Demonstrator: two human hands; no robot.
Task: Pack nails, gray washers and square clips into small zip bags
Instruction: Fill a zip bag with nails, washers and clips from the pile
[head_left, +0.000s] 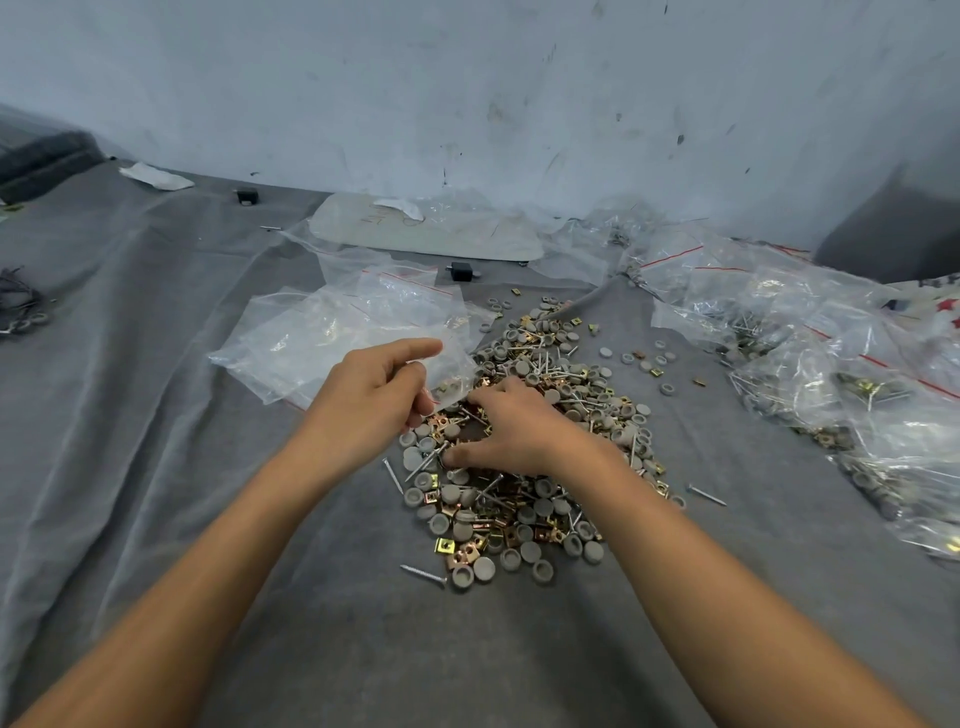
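My left hand (374, 395) pinches a clear zip bag (453, 371) over the far-left edge of the pile (524, 499). My right hand (511, 426) lies just beside it, knuckles up on the pile's middle. I cannot tell whether it has closed on anything. Nails (423, 573), gray washers (531, 552) and brassy square clips (445, 545) lie mixed, the nails pointing every way.

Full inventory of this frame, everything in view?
loose pile: one; silver nails, gray washers, gold square clips mixed; centre of cloth
empty zip bags: several, clear, left-rear of pile
filled bags: many, clear with red strips, right
cloth: one, gray, under everything
board: one, white, by wall
black blocks: two, rear
paper scrap: one, white, rear left
left hand: pinches a bag's edge
right hand: fingers on pile
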